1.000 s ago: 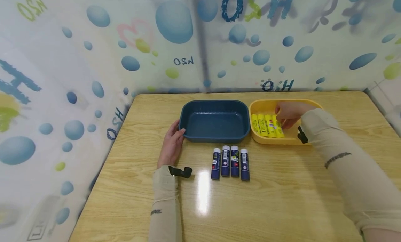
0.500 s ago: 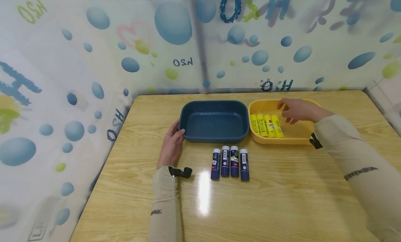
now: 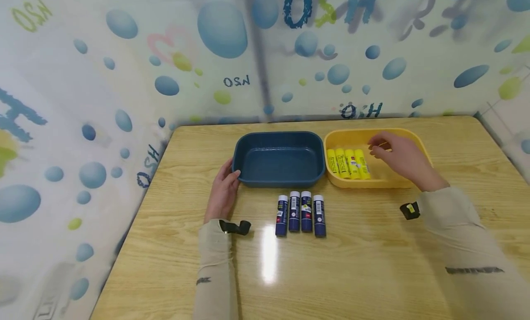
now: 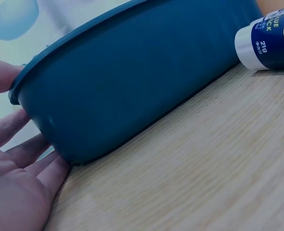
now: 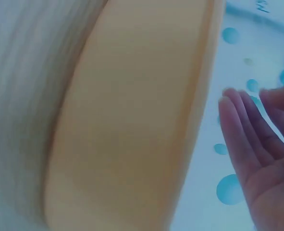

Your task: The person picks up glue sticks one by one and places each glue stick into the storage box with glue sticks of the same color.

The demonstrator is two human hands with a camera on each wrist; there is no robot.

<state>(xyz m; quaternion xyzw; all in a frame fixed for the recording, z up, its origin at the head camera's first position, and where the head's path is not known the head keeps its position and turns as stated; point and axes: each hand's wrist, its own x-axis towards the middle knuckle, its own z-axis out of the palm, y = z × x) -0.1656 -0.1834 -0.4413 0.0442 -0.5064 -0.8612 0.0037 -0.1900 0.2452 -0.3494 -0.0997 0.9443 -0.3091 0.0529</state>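
My left hand (image 3: 223, 191) holds the left end of a dark blue tray (image 3: 279, 182), thumb at the rim and fingers along the outer wall, as the left wrist view also shows. Over the right half of a yellow tray (image 3: 397, 175) is my right hand (image 3: 399, 154), its fingers loosely bent and holding nothing. Several yellow glue sticks (image 3: 352, 164) lie side by side in that tray's left half. In the right wrist view the hand's fingers (image 5: 238, 130) are apart from the thumb, above the yellow rim.
Several dark blue glue sticks (image 3: 306, 214) with white caps lie in a row on the wooden table (image 3: 356, 269), in front of the blue tray. The two trays stand end to end near the back edge. Behind them is a patterned wall (image 3: 273, 48).
My right hand has let go of the rightmost yellow glue stick and drawn back to the right, its forearm moving nearer. The left hand stays on the blue tray. The head view has shifted slightly.
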